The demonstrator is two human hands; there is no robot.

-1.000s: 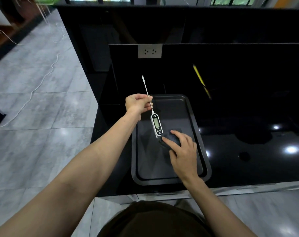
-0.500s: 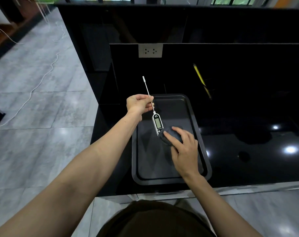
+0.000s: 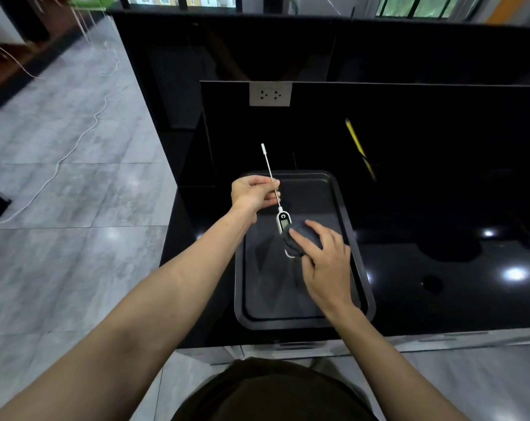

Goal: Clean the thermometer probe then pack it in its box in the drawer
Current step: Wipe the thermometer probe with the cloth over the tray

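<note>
Glossy black counter (image 3: 439, 284), left hand (image 3: 253, 192) pinching thin metal probe (image 3: 271, 174), right hand (image 3: 324, 262) gripping dark cloth (image 3: 300, 241)

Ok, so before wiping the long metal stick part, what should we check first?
1. Left hand has a grip on the thermometer by its probe: ok.
2. Right hand holds the dark cloth: ok.
3. Cloth on the probe: not ok, it is down on the thermometer's body.
4. Thermometer over the tray: ok.
5. Probe's white tip uncovered: ok.
6. Box and open drawer ready: cannot tell, neither is in view.
</note>
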